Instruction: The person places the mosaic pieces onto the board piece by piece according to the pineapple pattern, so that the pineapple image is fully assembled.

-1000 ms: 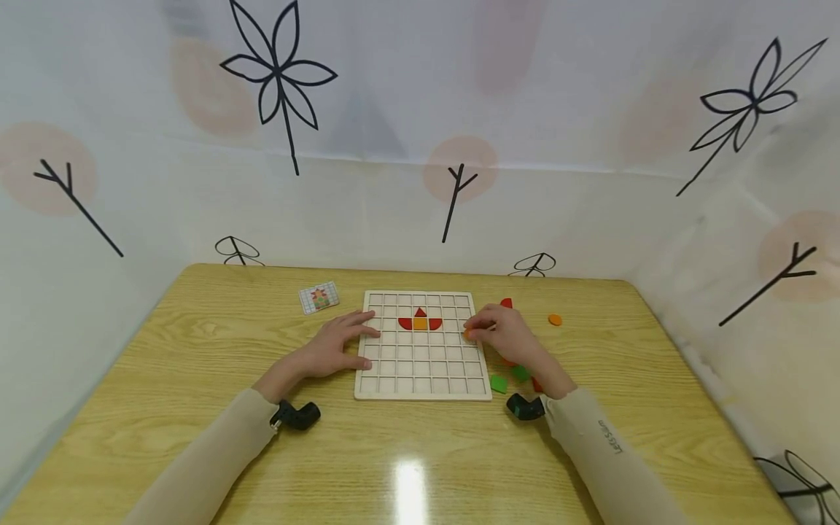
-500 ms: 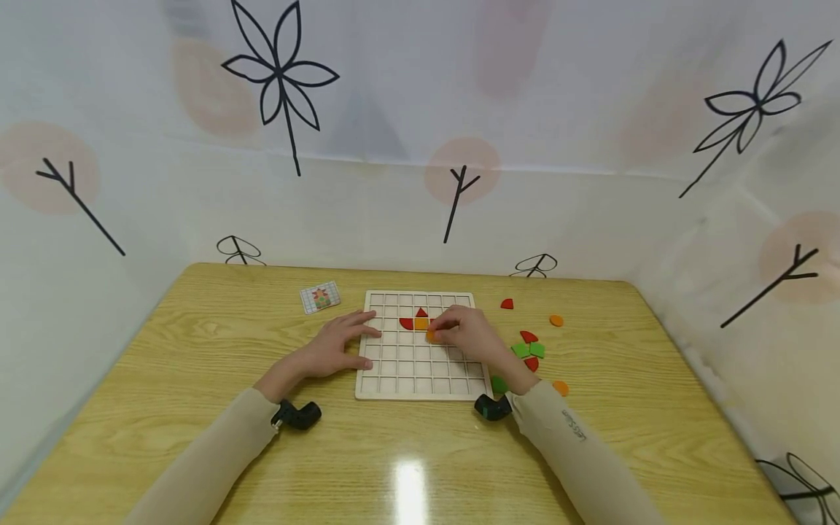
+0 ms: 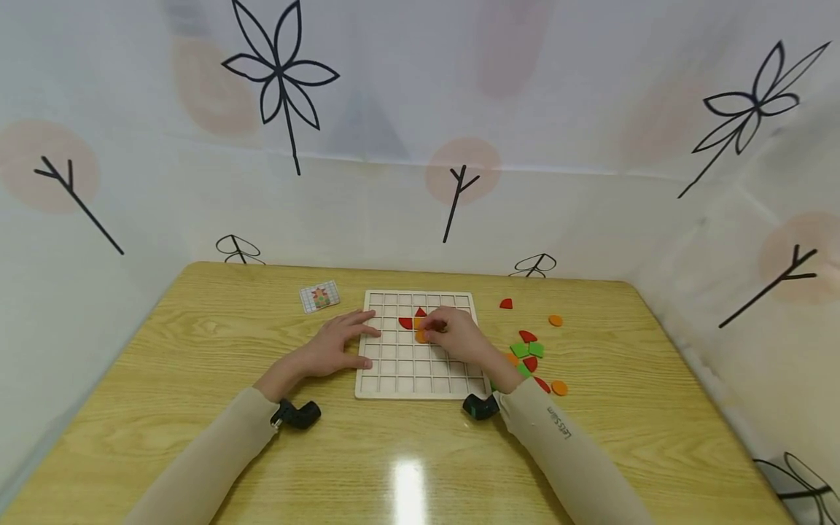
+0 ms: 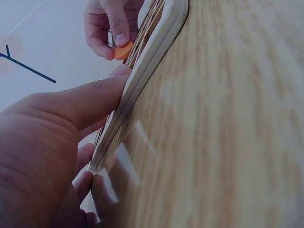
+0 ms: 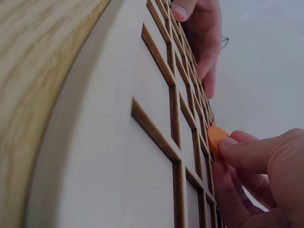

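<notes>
A white grid board (image 3: 394, 386) lies on the table, with a red triangle (image 3: 421, 312), a red quarter-circle (image 3: 405, 323) and an orange square (image 3: 418, 323) set in its upper cells. My right hand (image 3: 456, 337) pinches an orange disc (image 3: 421, 336) between thumb and fingers, right at the cell below the orange square. In the right wrist view the disc (image 5: 217, 139) is tilted against the grid. The right hand hides the cells to the right of the square. My left hand (image 3: 335, 345) rests on the board's left edge, fingers spread and fairly straight.
A small pattern card (image 3: 319, 297) lies behind the left hand. To the right of the board are scattered loose pieces: green ones (image 3: 519, 351), red ones (image 3: 528, 336) and orange discs (image 3: 559, 388). A patterned cloth (image 3: 367, 204) stands behind the table.
My right hand has carried the orange disc leftward from the board's right edge to the cell under the orange square. The left hand stays in place on the board's edge.
</notes>
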Demonstrator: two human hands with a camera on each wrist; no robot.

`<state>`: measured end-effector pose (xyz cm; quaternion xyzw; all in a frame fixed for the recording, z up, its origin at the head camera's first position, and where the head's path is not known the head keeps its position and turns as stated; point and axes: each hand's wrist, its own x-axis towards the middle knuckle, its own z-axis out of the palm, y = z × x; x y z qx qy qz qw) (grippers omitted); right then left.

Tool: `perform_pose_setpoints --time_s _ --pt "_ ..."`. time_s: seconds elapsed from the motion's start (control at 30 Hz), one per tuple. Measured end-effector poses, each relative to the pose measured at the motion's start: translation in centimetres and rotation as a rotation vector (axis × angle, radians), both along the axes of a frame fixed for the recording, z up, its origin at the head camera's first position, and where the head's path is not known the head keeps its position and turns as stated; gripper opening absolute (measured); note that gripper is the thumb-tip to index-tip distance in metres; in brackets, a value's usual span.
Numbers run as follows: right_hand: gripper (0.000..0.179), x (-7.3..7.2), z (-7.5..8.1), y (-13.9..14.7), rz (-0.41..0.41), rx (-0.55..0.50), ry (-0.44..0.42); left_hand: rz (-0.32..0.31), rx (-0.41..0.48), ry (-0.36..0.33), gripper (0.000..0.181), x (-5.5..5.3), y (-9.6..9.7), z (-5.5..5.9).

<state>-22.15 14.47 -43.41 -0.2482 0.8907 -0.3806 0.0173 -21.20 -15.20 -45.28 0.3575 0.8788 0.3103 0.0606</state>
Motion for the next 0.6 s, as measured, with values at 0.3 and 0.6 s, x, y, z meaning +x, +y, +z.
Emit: perform_pose_setpoints --time_s 0.3,0.6 --pt "0.012 -0.07 -0.14 0.00 -0.001 0.009 -0.031 0.005 0.001 -0.012 0.053 0.04 0.07 0.02" --pt "0.015 -0.02 -0.03 0.52 0.014 -0.007 -0.021 0.006 0.006 -0.015 0.053 0.09 0.08 0.08"
